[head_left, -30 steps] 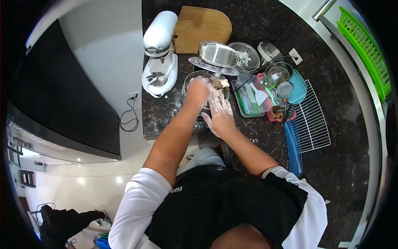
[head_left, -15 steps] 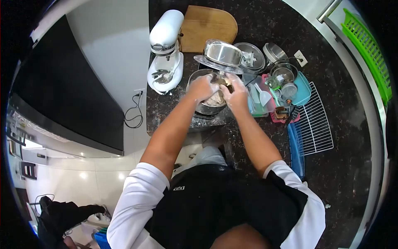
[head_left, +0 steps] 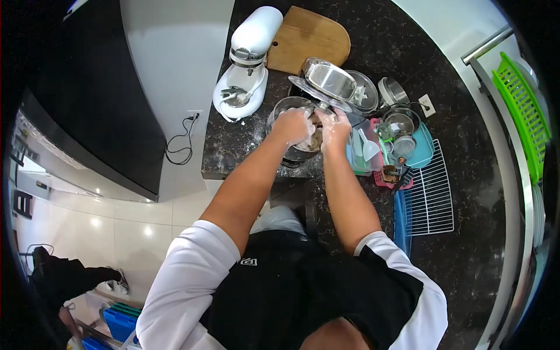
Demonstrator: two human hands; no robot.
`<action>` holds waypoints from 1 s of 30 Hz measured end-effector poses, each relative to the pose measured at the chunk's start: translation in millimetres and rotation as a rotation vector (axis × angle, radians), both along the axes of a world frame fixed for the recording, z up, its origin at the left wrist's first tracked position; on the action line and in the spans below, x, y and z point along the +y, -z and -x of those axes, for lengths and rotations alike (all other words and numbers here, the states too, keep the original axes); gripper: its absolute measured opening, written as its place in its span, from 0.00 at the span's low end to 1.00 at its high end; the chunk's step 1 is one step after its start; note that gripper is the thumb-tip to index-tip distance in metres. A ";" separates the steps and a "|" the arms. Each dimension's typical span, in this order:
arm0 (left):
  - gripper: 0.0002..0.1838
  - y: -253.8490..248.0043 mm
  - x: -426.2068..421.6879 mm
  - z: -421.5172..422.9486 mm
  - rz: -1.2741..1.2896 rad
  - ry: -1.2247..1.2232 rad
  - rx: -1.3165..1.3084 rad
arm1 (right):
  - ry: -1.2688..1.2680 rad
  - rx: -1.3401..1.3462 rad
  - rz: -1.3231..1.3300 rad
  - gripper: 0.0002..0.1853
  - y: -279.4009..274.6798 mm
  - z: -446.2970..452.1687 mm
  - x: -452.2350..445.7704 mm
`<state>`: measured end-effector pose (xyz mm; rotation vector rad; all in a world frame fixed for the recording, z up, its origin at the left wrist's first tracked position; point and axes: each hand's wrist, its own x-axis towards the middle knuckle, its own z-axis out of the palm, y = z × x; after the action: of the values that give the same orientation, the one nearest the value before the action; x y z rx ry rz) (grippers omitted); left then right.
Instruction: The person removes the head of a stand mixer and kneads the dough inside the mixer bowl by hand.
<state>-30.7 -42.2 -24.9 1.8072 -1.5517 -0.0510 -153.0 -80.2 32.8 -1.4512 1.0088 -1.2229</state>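
A mixing bowl [head_left: 274, 116] stands near the counter's edge with pale, floury dough [head_left: 315, 141] inside. My left hand [head_left: 293, 125], coated in flour, is closed and pressed down into the dough; its fingertips are hidden. At the bowl's right side my right hand [head_left: 335, 129] is bent over the rim, thumb inward, also white with dough. What lies under its fingers is partly hidden. Just behind the bowl leans a clear lid [head_left: 318, 93] beside a shiny metal container [head_left: 331, 80].
A white stand mixer [head_left: 248, 64] and a wooden board [head_left: 309, 41] are at the back left. Right of the bowl are plastic tubs, a white scoop [head_left: 369, 149], a blue lid [head_left: 424, 146] and a wire rack [head_left: 431, 198]. Another person [head_left: 64, 280] is at lower left.
My left hand has gone from spread fingers to a closed shape pushed into the dough. My right hand has drawn up toward the bowl's right rim. The view has shifted slightly.
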 end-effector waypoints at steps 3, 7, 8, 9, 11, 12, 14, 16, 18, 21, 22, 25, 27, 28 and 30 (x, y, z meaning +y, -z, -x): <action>0.23 -3.6 7.0 -0.1 0.019 -0.023 0.009 | -0.054 -0.245 -0.124 0.26 10.9 5.9 -15.2; 0.22 -6.0 12.2 -1.3 0.035 -0.055 0.025 | -0.108 -0.512 -0.255 0.27 21.6 2.1 -24.8; 0.22 -6.8 11.4 -1.7 0.032 -0.059 0.026 | -0.105 -0.544 -0.255 0.27 21.8 0.7 -23.4; 0.22 -7.0 11.3 -1.1 0.026 -0.056 0.025 | -0.096 -0.581 -0.256 0.27 22.8 1.3 -21.2; 0.22 -6.8 10.3 -1.2 0.024 -0.048 0.018 | -0.083 -0.623 -0.250 0.27 23.9 2.7 -21.4; 0.22 -5.5 10.0 -1.5 0.047 -0.047 0.015 | -0.087 -0.649 -0.253 0.26 24.4 3.5 -23.5; 0.22 -3.1 9.4 -1.8 0.092 -0.049 0.015 | -0.099 -0.694 -0.261 0.25 29.1 8.1 -34.1; 0.22 -3.4 8.3 -4.3 0.117 -0.053 0.025 | -0.112 -0.730 -0.274 0.24 35.7 13.7 -44.4; 0.22 -6.2 9.1 -5.1 0.066 -0.049 0.019 | -0.119 -0.763 -0.289 0.24 43.6 23.1 -50.4; 0.22 -9.4 11.0 -2.7 0.013 -0.034 0.018 | -0.115 -0.792 -0.302 0.23 49.7 39.9 -49.3; 0.22 -8.1 11.6 -2.7 0.024 -0.037 0.018 | -0.116 -0.637 -0.201 0.21 49.5 47.1 -44.9; 0.22 -8.7 11.4 -2.0 0.063 -0.046 0.010 | -0.112 -0.172 0.092 0.18 37.1 63.7 -30.3; 0.22 -15.1 10.3 -3.1 0.014 -0.033 0.019 | -0.050 -0.008 0.201 0.17 20.7 59.2 -18.0; 0.22 -17.1 11.1 -2.7 -0.043 -0.027 0.030 | 0.005 0.160 0.298 0.16 13.2 55.9 -8.2; 0.22 -21.7 14.7 -0.7 -0.161 -0.020 0.051 | 0.110 0.499 0.482 0.15 6.7 54.1 3.7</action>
<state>-30.1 -27.5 -3.1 1.9305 -1.5304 -0.2158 -207.0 -76.5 26.1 -2.1768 1.1813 -1.2664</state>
